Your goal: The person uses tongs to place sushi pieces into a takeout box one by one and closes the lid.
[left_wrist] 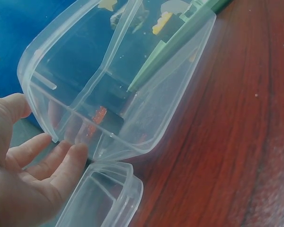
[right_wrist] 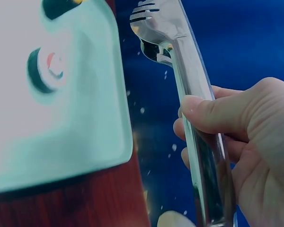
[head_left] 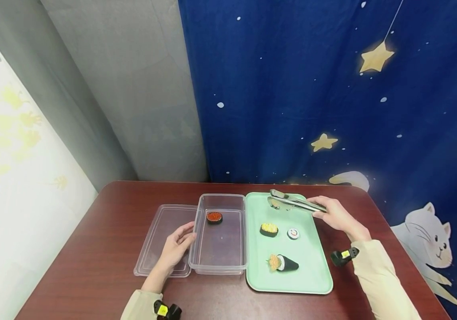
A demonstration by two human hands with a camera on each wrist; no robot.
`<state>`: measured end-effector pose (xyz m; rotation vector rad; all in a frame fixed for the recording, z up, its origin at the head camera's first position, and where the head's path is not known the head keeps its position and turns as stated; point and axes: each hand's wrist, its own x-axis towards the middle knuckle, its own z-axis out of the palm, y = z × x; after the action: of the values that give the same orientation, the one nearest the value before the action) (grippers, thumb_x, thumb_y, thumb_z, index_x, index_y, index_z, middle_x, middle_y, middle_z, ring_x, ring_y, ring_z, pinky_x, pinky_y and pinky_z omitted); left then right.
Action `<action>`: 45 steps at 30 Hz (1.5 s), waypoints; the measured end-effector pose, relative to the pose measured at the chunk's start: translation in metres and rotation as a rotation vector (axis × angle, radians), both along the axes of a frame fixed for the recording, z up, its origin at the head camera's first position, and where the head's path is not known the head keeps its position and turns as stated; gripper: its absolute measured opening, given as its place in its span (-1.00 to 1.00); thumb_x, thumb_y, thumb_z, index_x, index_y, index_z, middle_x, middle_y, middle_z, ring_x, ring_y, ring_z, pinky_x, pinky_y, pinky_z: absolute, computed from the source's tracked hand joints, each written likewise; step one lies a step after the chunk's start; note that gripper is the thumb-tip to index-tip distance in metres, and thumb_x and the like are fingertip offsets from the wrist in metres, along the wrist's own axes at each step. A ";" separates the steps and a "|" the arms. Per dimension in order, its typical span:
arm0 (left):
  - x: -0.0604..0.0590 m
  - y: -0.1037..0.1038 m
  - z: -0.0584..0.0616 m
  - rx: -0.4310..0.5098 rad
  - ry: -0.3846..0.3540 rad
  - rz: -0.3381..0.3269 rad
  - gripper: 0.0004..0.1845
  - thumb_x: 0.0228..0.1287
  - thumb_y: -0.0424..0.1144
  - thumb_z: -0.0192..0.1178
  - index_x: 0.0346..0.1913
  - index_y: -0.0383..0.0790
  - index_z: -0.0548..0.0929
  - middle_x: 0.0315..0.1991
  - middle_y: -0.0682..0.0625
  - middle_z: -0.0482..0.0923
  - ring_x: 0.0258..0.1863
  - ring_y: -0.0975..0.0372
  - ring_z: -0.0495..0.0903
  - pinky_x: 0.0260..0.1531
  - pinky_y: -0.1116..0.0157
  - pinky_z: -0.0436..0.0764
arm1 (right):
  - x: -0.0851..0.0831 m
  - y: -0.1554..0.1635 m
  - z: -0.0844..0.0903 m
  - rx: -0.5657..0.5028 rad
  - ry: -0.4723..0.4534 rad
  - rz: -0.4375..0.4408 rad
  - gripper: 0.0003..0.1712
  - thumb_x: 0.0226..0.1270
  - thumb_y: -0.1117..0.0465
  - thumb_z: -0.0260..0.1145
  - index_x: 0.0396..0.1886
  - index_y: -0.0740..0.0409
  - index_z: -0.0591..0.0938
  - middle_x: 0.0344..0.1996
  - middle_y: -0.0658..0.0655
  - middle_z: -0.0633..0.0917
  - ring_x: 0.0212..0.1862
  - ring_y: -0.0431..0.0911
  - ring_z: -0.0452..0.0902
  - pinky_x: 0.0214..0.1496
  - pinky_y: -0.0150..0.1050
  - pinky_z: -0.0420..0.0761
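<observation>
One sushi piece [head_left: 214, 217], topped red, is already lying in the clear container [head_left: 221, 262], while three more are sitting on the green tray [head_left: 316, 280]: a yellow-topped piece [head_left: 269, 229], a small roll [head_left: 293, 233] and a cone roll [head_left: 283, 263]. The right hand [head_left: 338, 216] is gripping metal tongs [head_left: 294, 203] with curled fingers [right_wrist: 213, 113] above the tray's far end, their tips carrying nothing. The left hand [head_left: 176, 246] is resting relaxed, fingers [left_wrist: 57, 163] nearly straight, against the container's near wall, over the lid [head_left: 160, 240].
</observation>
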<state>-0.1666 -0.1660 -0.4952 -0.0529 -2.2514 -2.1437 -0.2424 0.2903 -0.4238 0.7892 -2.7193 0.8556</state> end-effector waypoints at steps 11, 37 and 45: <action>-0.002 -0.001 -0.003 -0.007 0.007 0.007 -0.55 0.26 -0.43 0.15 0.21 -0.48 0.41 0.13 -0.36 0.45 -0.01 0.19 0.53 -0.10 0.49 0.52 | -0.008 -0.035 0.013 -0.010 -0.067 0.050 -0.55 0.08 0.50 0.33 0.03 0.38 0.55 -0.07 0.31 0.62 -0.06 0.14 0.51 -0.03 0.10 0.49; -0.002 -0.001 -0.005 0.001 0.018 0.000 -0.54 0.26 -0.42 0.16 0.21 -0.50 0.40 0.11 -0.40 0.44 -0.03 0.17 0.55 -0.15 0.48 0.54 | -0.028 -0.111 0.016 0.060 -0.102 0.258 -0.56 0.13 0.50 0.28 0.06 0.36 0.55 -0.01 0.26 0.61 0.03 0.11 0.50 0.02 0.01 0.51; -0.004 -0.002 -0.006 0.007 -0.010 0.008 -0.54 0.24 -0.43 0.16 0.21 -0.46 0.42 0.12 -0.37 0.45 -0.05 0.23 0.55 -0.13 0.46 0.54 | -0.036 -0.124 0.017 0.134 -0.068 0.299 -0.58 0.09 0.54 0.28 0.01 0.37 0.57 -0.10 0.24 0.63 -0.08 0.08 0.53 -0.04 -0.04 0.52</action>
<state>-0.1705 -0.1675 -0.5011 -0.0322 -2.2454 -2.1525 -0.2782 0.1663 -0.4069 1.2399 -2.7839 0.7714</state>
